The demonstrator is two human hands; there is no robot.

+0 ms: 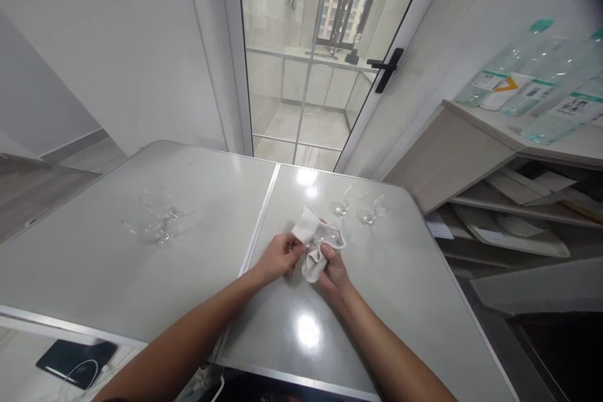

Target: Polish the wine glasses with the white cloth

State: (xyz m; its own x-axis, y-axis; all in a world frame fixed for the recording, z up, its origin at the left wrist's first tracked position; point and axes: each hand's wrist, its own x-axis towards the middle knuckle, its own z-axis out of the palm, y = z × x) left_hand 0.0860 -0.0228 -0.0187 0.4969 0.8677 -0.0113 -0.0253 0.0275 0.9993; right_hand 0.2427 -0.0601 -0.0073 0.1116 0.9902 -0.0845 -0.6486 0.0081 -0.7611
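Over the middle of a grey folding table (141, 276), both my hands meet around a clear stemmed glass (328, 236) wrapped in a white cloth (308, 232). My left hand (277, 256) is closed on the glass's stem or base from the left. My right hand (333, 266) is closed round the cloth, which covers the lower part of the glass bowl. Two more clear stemmed glasses (360, 208) stand just beyond my hands on the right half of the table. Several others (157, 220) are grouped on the left half, some lying on their sides.
A glass door (306, 75) with a black handle (385, 68) stands behind the table. A shelf unit (509, 195) at the right holds papers and, on top, large plastic bottles (532, 69). A dark tablet with a white cable (75, 361) lies below the table's near left edge.
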